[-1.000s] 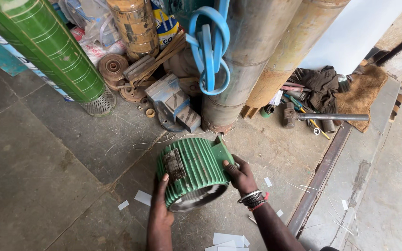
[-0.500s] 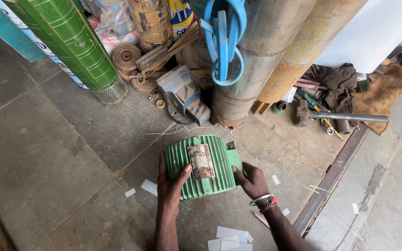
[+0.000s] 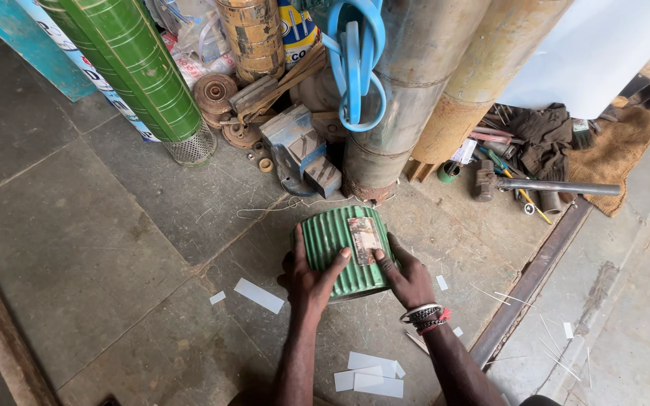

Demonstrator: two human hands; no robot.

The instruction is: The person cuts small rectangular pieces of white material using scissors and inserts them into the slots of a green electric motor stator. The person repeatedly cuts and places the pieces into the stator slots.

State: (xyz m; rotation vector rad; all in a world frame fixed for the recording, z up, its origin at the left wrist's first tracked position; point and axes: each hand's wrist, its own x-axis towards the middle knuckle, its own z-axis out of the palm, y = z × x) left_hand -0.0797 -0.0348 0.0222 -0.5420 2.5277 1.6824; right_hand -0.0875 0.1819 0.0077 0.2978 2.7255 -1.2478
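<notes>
On floor: green motor shell [image 3: 340,252] gripped by both hands.
Now turned label-up; left hand [image 3: 308,282], right hand [image 3: 408,280], fingers clamped on sides.

Green ribbed metal motor housing [image 3: 338,252] with a rusty brown plate; blue plastic strap loops [image 3: 355,64]; grey stone floor [image 3: 77,248].

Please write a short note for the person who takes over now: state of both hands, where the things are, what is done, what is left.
Left hand: grips the left side of the green ribbed motor housing, thumb on top.
Right hand: holds its right side, by the worn plate.
Housing: on the stone floor, before the metal cylinders; hammer to the right, white paper strips near the arms.
Done: housing held in both hands.
Left: cannot tell from this view.
</notes>
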